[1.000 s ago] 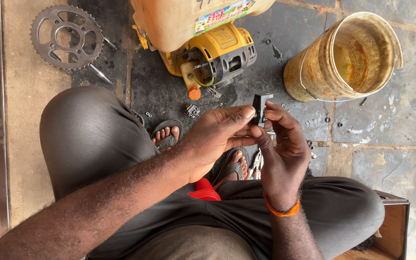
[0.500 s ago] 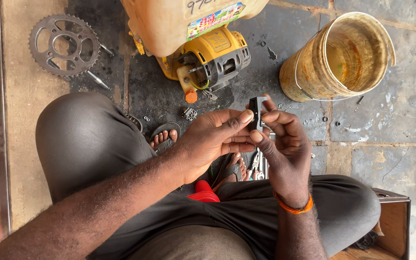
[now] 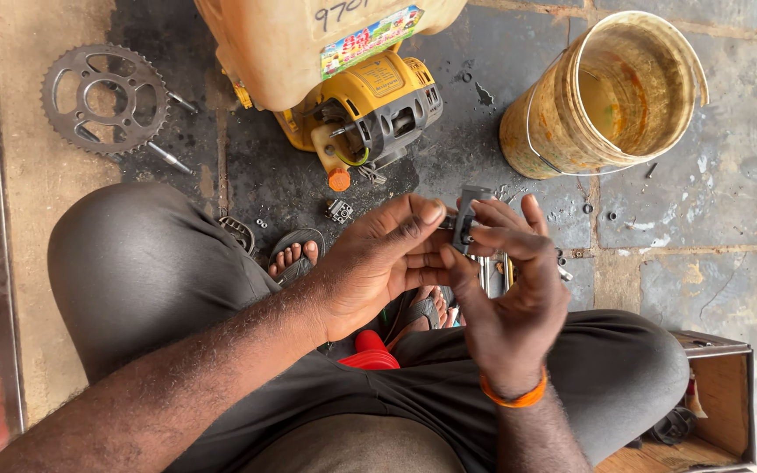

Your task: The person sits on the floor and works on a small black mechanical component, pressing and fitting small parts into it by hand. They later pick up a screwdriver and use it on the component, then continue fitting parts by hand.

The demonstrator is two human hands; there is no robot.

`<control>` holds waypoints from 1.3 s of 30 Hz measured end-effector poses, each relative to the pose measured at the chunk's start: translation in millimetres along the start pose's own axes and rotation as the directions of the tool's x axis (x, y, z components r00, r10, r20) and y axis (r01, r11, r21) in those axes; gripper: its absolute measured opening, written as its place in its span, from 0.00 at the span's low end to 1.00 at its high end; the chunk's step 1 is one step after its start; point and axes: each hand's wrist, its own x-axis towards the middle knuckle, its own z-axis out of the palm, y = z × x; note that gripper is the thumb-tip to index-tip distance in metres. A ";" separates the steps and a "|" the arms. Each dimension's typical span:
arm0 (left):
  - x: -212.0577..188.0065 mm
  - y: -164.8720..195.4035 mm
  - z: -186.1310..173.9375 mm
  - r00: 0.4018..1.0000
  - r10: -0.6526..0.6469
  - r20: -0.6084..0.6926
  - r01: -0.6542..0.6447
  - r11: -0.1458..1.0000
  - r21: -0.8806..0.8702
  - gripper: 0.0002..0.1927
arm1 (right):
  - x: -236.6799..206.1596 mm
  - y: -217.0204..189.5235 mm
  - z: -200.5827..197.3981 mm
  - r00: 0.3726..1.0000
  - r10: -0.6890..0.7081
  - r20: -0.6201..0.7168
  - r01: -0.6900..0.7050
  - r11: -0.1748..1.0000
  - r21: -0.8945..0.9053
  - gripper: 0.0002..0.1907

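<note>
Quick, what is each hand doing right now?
Left hand: fingers closed on the small grey metal part.
Right hand: also holding the metal part, fingers curled round it.

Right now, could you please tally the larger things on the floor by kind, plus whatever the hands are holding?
Small grey metal part, pinched between left hand and right hand: 1
Toothed sprocket: 1
Stained bucket: 1
Yellow motor unit under tan tank: 1
Wooden box: 1
Total: 5

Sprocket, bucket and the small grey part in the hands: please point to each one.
sprocket (image 3: 105,99), head view, on its inner ring.
bucket (image 3: 543,131), head view, on its outer wall.
small grey part (image 3: 465,219), head view, on its body.
</note>
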 end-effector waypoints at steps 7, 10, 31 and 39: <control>3.9 -4.9 -5.5 0.999 0.007 -0.052 -0.004 0.998 0.057 0.15 | 4.7 -5.5 3.3 0.999 -0.044 0.027 0.049 0.977 -0.206 0.17; 5.0 -7.6 -10.1 0.991 -0.014 -0.131 0.037 0.984 0.175 0.16 | 6.3 -3.7 5.2 0.999 -0.035 0.027 0.040 0.978 -0.204 0.17; -17.7 85.3 -0.3 0.772 0.612 -0.174 -0.208 0.501 0.840 0.18 | 5.2 41.3 -2.3 0.912 0.389 0.131 -0.343 0.546 0.764 0.13; -125.9 168.4 -105.8 0.598 0.739 -0.312 0.001 0.388 0.922 0.19 | 13.2 47.1 -10.2 0.936 0.313 0.160 -0.303 0.487 0.820 0.11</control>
